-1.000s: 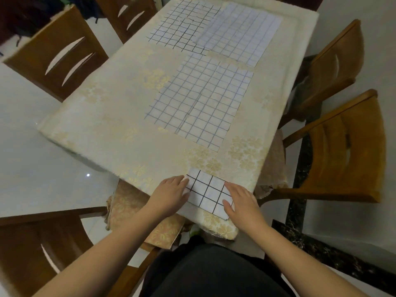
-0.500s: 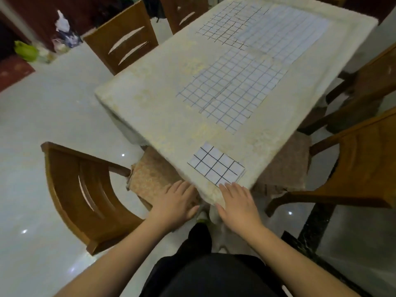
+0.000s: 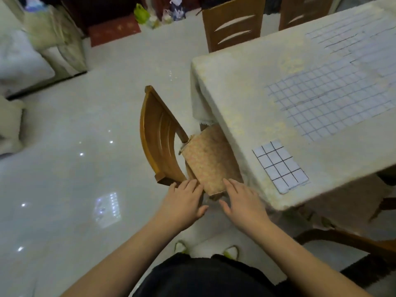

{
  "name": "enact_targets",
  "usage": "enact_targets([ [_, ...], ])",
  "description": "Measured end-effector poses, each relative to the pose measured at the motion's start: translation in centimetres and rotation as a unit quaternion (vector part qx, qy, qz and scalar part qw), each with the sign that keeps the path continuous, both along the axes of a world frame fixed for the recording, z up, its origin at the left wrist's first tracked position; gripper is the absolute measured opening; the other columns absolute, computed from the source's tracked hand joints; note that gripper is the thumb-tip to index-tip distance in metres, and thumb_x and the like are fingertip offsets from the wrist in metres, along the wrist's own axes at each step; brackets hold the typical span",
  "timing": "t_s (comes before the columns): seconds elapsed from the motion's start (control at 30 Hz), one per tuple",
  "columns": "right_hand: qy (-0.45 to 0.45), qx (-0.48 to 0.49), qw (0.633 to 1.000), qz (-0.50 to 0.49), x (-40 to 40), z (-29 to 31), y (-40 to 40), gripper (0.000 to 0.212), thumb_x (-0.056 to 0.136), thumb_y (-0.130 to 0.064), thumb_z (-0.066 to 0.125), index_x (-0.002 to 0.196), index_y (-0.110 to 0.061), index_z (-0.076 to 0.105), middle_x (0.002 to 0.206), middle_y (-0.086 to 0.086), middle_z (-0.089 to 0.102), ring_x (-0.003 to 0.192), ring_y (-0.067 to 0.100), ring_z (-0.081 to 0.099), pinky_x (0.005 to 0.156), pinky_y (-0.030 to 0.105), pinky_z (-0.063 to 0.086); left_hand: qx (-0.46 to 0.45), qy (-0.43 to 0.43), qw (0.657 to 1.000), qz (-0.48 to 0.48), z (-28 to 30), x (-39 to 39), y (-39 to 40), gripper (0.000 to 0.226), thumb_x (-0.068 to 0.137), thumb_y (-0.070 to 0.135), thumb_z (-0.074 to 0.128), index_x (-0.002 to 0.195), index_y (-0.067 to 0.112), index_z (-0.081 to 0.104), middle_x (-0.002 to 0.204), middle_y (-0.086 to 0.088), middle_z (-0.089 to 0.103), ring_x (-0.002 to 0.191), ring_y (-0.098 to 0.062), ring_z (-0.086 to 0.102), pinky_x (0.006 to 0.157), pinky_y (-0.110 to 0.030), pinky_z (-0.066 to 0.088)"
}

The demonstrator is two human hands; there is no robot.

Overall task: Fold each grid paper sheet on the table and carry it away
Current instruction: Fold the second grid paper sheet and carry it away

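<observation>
— Glossy pale floor (image 3: 85, 146) fills most of what I see, with the cloth-covered bench (image 3: 246, 86) running off to my right. Where are the papers?

— One folded grid sheet (image 3: 280, 166) lies flat near the bench's near corner, just inside the edge closest to me. A larger unfolded grid sheet (image 3: 327, 103) lies further in toward the middle, and more grid paper (image 3: 360, 33) rests by the far edge, blurred.

— And your hands?

— Both are off the bench, down in front of me, palms down. My left hand (image 3: 182, 202) has its fingers (image 3: 188, 185) loosely spread and released, holding nothing. My right hand (image 3: 242, 202) is the same, fingers (image 3: 230, 185) open and empty, near the bench's near corner but apart from the folded sheet.

— What is under them?

— A wooden chair (image 3: 156, 138) tucked at the bench's near side, its patterned seat cushion (image 3: 207, 161) sticking out from under the cloth. My fingertips reach the cushion's near end; whether they touch it I cannot tell.

— Anything else?

— Another chair (image 3: 231, 24) stands at the bench's left side.
</observation>
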State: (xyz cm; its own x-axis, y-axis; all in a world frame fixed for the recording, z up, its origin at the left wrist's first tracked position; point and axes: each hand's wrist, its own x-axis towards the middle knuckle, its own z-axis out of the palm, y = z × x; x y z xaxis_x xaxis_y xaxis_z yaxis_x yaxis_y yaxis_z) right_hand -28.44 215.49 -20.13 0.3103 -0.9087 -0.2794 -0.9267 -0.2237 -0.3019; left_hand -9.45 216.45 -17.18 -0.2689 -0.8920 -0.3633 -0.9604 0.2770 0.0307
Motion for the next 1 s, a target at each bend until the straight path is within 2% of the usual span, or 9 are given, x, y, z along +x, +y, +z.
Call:
enact_targets([
  [0.1,-0.009,-0.013,0.999,0.048,3.4,1.0,-0.3,0.06,0.095,-0.05,0.038,0.148,-0.023,0.028,0.149,-0.001,0.039,0.135,0.018,0.036,0.109,0.036,0.029,-0.017,0.0,0.999,0.045,0.1,3.0,1.7,0.065,0.093,0.061,0.037,0.146,0.022,0.031,0.151,-0.002,0.038,0.139,-0.021,0.033,0.112,-0.046,0.028],
  [0.3,-0.017,-0.001,0.99,0.14,12.0,2.1,1.4,0.061,0.097,-0.053,0.031,0.151,-0.023,0.024,0.155,-0.003,0.031,0.141,0.015,0.028,0.115,0.036,0.022,0.024,-0.003,0.993,0.116,-1.2,11.2,5.9,0.07,0.095,0.059,0.031,0.152,0.02,0.019,0.159,-0.005,0.022,0.145,-0.022,0.021,0.117,-0.047,0.016],
  [0.47,-0.009,-0.01,0.988,0.152,19.7,2.8,3.5,0.063,0.098,-0.049,0.034,0.152,-0.022,0.018,0.156,-0.002,0.028,0.143,0.015,0.024,0.117,0.035,0.019,0.024,0.009,0.989,0.143,-2.0,19.2,8.7,0.071,0.097,0.057,0.031,0.154,0.02,0.011,0.162,-0.006,0.01,0.148,-0.024,0.01,0.119,-0.044,0.011],
  [0.57,0.004,-0.013,0.987,0.159,24.1,2.6,4.6,0.064,0.097,-0.051,0.033,0.153,-0.023,0.017,0.156,-0.003,0.027,0.143,0.014,0.024,0.117,0.035,0.018,0.006,0.006,0.986,0.169,-2.3,23.6,9.7,0.071,0.097,0.058,0.027,0.154,0.022,0.008,0.163,-0.005,0.007,0.149,-0.028,0.006,0.118,-0.049,0.008],
  [0.77,0.027,-0.008,0.984,0.173,31.2,2.3,4.6,0.064,0.098,-0.05,0.032,0.153,-0.024,0.013,0.157,0.0,0.026,0.144,0.018,0.023,0.117,0.037,0.017,-0.019,0.024,0.979,0.2,-2.0,30.5,10.0,0.069,0.096,0.059,0.026,0.154,0.023,0.011,0.162,-0.003,0.011,0.149,-0.027,0.008,0.117,-0.051,0.008],
  [1.0,0.066,-0.019,0.979,0.192,34.6,3.4,1.3,0.057,0.1,-0.048,0.028,0.151,-0.023,0.023,0.157,0.001,0.026,0.144,0.019,0.023,0.118,0.039,0.018,-0.015,0.032,0.979,0.199,-1.7,33.5,6.9,0.071,0.093,0.063,0.024,0.153,0.025,0.015,0.161,0.0,0.018,0.147,-0.024,0.015,0.116,-0.052,0.011],
])
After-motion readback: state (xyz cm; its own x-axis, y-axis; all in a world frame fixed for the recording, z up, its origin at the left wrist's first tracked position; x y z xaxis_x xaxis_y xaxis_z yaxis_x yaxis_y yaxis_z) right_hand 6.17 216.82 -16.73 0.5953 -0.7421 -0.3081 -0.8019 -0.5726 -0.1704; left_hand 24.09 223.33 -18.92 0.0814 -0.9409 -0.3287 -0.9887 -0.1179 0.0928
